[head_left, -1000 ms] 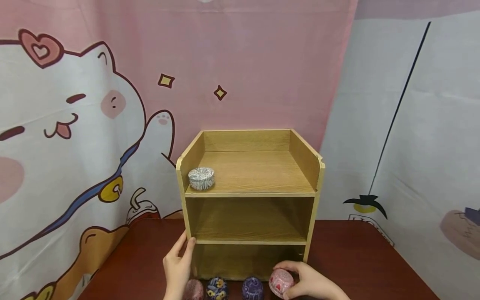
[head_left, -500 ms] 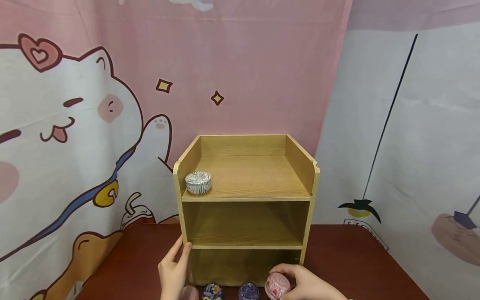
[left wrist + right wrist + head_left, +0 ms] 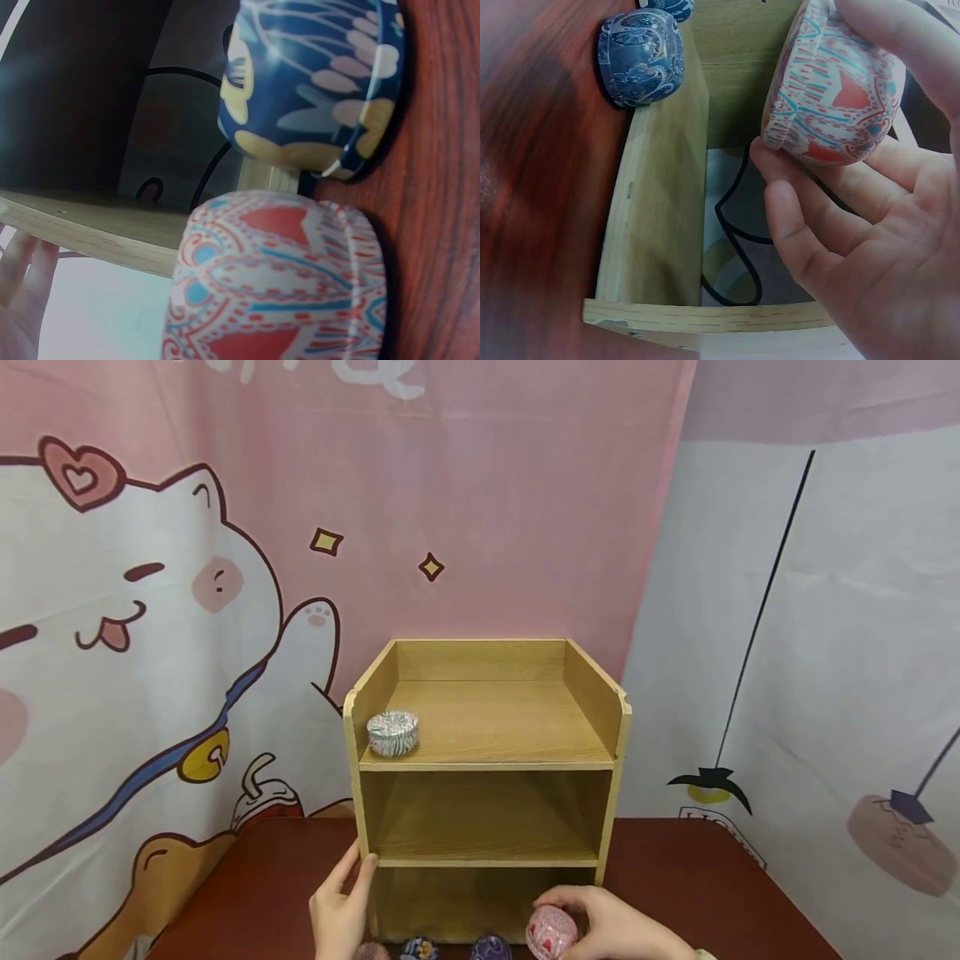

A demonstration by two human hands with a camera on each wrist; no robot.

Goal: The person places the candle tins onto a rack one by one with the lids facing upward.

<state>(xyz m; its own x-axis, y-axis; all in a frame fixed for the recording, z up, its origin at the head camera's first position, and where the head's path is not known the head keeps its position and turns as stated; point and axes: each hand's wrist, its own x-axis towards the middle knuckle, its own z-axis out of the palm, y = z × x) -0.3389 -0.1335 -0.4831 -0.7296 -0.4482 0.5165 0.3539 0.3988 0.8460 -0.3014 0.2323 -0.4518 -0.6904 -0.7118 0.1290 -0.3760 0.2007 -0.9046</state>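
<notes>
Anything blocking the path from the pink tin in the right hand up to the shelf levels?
Nothing visible. The right hand grips the pink tin in front of the wooden shelf. The middle level is bare; the top holds only a silver tin at its left front. The left hand touches the left post.

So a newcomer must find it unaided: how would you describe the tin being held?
Find the wooden shelf unit on the red-brown table. At its bottom right front, the right hand grips a round tin, the only pale pink one with red hearts; its neighbours are dark blue.
</notes>
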